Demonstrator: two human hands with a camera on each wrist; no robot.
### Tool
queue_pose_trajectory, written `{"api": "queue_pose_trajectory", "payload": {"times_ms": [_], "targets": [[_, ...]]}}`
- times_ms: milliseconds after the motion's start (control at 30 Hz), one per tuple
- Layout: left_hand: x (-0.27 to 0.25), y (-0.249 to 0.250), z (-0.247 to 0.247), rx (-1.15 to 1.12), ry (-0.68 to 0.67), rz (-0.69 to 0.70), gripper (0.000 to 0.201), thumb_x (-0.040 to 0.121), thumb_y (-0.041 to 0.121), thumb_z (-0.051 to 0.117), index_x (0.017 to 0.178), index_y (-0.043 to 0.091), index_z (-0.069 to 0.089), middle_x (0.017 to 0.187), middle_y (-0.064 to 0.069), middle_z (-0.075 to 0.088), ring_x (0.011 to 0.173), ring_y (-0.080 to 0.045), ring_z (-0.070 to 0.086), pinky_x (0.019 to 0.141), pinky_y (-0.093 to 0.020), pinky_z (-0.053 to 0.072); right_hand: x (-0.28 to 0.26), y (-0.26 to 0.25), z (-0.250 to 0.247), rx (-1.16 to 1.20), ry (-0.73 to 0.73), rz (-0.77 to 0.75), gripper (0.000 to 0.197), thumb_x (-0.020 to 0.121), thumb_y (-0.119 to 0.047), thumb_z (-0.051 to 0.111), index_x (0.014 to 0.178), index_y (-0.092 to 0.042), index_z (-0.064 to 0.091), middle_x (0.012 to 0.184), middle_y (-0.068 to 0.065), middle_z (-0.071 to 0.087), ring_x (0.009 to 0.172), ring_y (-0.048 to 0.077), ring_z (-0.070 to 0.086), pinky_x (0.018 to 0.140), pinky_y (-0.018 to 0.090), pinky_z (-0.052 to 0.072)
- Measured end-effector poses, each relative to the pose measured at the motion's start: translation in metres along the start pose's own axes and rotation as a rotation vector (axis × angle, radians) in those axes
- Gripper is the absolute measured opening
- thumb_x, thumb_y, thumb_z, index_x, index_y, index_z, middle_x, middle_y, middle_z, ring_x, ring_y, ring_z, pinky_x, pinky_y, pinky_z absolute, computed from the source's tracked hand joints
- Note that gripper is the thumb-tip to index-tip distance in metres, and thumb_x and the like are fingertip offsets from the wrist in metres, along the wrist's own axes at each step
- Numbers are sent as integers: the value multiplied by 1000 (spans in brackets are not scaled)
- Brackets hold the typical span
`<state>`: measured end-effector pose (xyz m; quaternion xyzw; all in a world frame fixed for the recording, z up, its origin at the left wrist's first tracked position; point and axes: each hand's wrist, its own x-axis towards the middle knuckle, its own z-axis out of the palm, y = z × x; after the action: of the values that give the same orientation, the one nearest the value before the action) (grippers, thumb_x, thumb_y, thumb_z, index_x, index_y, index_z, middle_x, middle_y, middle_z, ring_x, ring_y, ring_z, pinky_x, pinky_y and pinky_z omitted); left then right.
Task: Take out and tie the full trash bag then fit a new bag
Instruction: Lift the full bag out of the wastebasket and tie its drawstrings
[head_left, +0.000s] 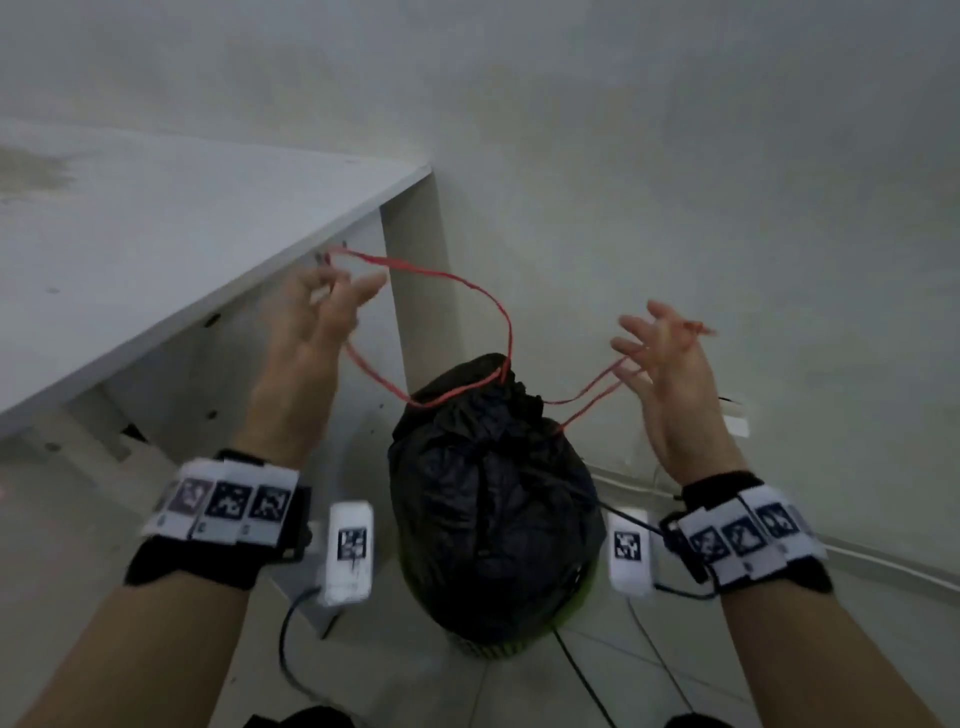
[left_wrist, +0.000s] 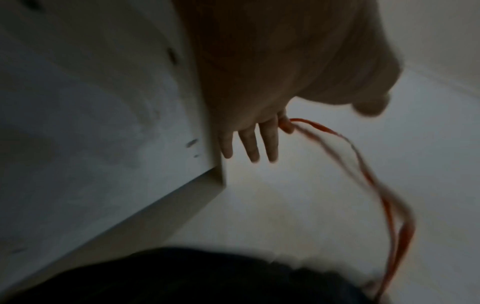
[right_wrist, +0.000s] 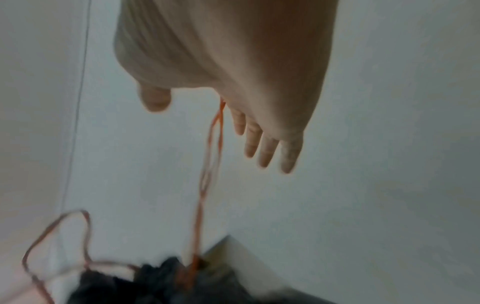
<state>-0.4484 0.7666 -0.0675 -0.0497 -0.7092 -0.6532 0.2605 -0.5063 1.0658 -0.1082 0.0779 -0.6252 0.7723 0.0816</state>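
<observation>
A full black trash bag stands gathered at the top in a green-rimmed bin on the floor. Two loops of red drawstring rise from its neck. My left hand is raised to the upper left of the bag. Its index finger hooks the left loop and its other fingers are straight. My right hand is raised to the bag's right with all fingers spread straight. The right loop hangs over it between thumb and index finger.
A white table with a panel leg stands close on the left, just behind my left hand. A pale wall lies behind the bag. Dark cables trail on the tiled floor, and white trunking runs along the wall base.
</observation>
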Motion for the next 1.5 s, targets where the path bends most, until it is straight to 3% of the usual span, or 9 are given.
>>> {"api": "queue_pose_trajectory", "payload": {"times_ms": [100, 167, 333, 467, 800, 1000, 1133, 1300, 1500], "targets": [[-55, -68, 1, 101, -405, -193, 119, 67, 51, 79, 153, 27, 0, 161, 8, 17, 147, 1, 21, 120, -24, 25, -43, 60, -14, -339, -238, 158, 120, 50, -90, 65, 149, -41, 20, 151, -23, 36, 143, 9, 37, 118, 38, 31], [-86, -91, 20, 225, -646, -396, 140, 45, 61, 90, 154, 19, 12, 148, 20, 33, 137, 7, 36, 108, -12, 37, -75, 104, -3, -491, -449, 193, 119, 63, -68, 77, 154, -40, 6, 146, -42, 32, 140, -7, 36, 116, 23, 32], [-115, -107, 93, 154, -320, -722, 67, 82, 30, 77, 139, 15, 47, 142, -5, 53, 121, -12, 50, 90, -11, 37, -111, 143, 33, -406, -436, 146, 45, 101, -21, 52, 144, -11, 42, 143, 11, 54, 117, 13, 58, 96, 18, 50], [-103, -105, 102, 101, 62, -776, 59, 90, 47, 63, 136, 10, 53, 132, -6, 60, 118, -19, 56, 87, -22, 39, -100, 141, 51, -265, -98, 345, 45, 103, -45, 41, 137, -19, 54, 137, -7, 56, 127, 13, 52, 104, 27, 40], [-100, -86, 84, 210, -265, -725, 28, 97, 41, 55, 123, 28, 57, 113, 7, 66, 106, -16, 62, 88, -25, 45, -92, 122, 60, -330, -4, 189, 35, 98, -46, 51, 121, -25, 66, 115, -9, 70, 109, 5, 64, 90, 19, 48], [-66, -99, 1, 175, -41, -518, 16, 91, 14, 66, 106, 7, 66, 92, 3, 72, 92, -14, 67, 82, -29, 53, -76, 97, 2, -211, 35, 27, 29, 89, -33, 71, 116, -24, 68, 114, -8, 73, 109, 8, 67, 94, 31, 53], [-57, -85, -20, 283, 57, -469, 79, 78, 57, 69, 142, 24, 38, 120, 2, 57, 109, -17, 60, 96, -41, 49, -71, 82, -10, -93, -63, 51, 52, 83, -66, 60, 103, -20, 74, 104, -6, 76, 100, 13, 70, 86, 32, 55], [-71, -65, 22, 305, -383, -711, 77, 67, 97, 26, 117, 51, 65, 139, 20, 53, 134, -4, 45, 115, -33, 30, -66, 72, 11, 314, -129, 431, 98, 78, -80, 36, 131, 0, 59, 128, 18, 66, 122, 32, 62, 92, 35, 56], [-65, -42, 55, -76, -220, -578, 27, 97, 31, 56, 118, 47, 53, 98, 28, 71, 96, 12, 65, 77, -4, 48, -60, 48, 28, 108, -295, 348, 44, 85, -36, 64, 105, 2, 73, 118, 13, 72, 113, 20, 68, 95, 27, 52]]}}
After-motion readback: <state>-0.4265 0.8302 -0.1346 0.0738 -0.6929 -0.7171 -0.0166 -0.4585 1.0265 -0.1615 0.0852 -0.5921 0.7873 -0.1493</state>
